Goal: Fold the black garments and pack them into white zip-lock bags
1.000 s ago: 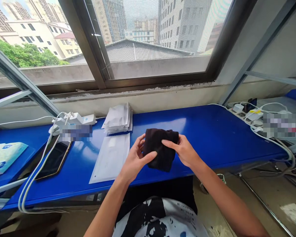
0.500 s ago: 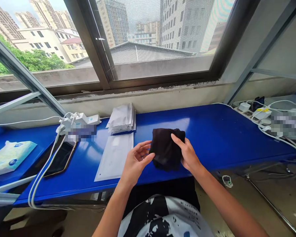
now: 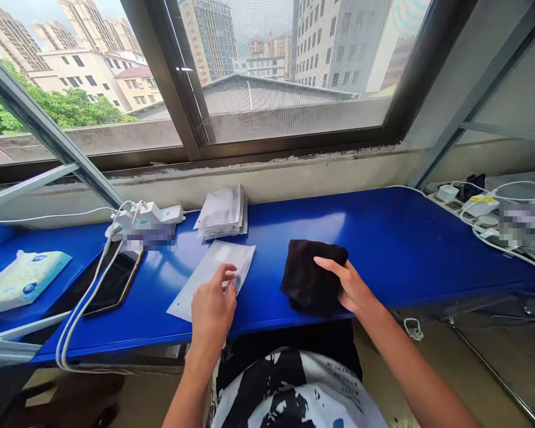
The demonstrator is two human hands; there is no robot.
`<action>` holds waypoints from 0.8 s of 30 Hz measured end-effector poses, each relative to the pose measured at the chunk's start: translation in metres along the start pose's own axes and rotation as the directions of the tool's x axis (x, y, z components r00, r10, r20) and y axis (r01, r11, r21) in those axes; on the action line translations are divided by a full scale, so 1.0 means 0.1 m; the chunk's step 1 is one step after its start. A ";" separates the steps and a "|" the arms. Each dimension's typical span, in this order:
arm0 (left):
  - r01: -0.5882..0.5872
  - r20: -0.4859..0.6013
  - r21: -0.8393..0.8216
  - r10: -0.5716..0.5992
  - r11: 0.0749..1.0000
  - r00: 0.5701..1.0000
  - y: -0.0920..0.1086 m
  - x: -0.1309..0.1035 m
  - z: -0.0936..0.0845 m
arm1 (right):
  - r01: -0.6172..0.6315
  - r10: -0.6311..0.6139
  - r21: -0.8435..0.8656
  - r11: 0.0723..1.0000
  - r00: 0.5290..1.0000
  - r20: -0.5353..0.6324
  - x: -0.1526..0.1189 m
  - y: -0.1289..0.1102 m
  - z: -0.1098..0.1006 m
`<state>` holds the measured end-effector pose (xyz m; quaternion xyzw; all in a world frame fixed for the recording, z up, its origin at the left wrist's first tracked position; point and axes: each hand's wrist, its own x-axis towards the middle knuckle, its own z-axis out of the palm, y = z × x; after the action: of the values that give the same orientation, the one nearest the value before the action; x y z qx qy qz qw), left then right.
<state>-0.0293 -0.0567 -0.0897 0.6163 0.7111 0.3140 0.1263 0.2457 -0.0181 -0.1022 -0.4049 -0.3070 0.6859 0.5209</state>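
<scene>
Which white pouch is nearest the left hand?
The single pouch lying flat and askew on the desk, partly covered by the left hand. The others sit farther back, piled in a stack.

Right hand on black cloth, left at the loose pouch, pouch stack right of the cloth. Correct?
No: in the head view, the pouch stack is left of the black cloth. Right hand on cloth, left hand at loose pouch: correct.

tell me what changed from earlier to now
The left hand let go of the black cloth and moved left to the flat white bag, which has turned askew. The right hand still holds the cloth; the stack of white packets stayed put.
</scene>
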 end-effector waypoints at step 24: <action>-0.669 -0.157 0.161 0.688 0.725 0.708 0.64 -0.65 0.58 | 0.116 -0.093 -0.063 0.991 0.950 0.297 0.03 0.08 0.40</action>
<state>0.0682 -0.0987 -0.1092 0.8036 0.4572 0.3674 -0.1010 0.2062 -0.0171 -0.0907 -0.3021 -0.4288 0.6971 0.4887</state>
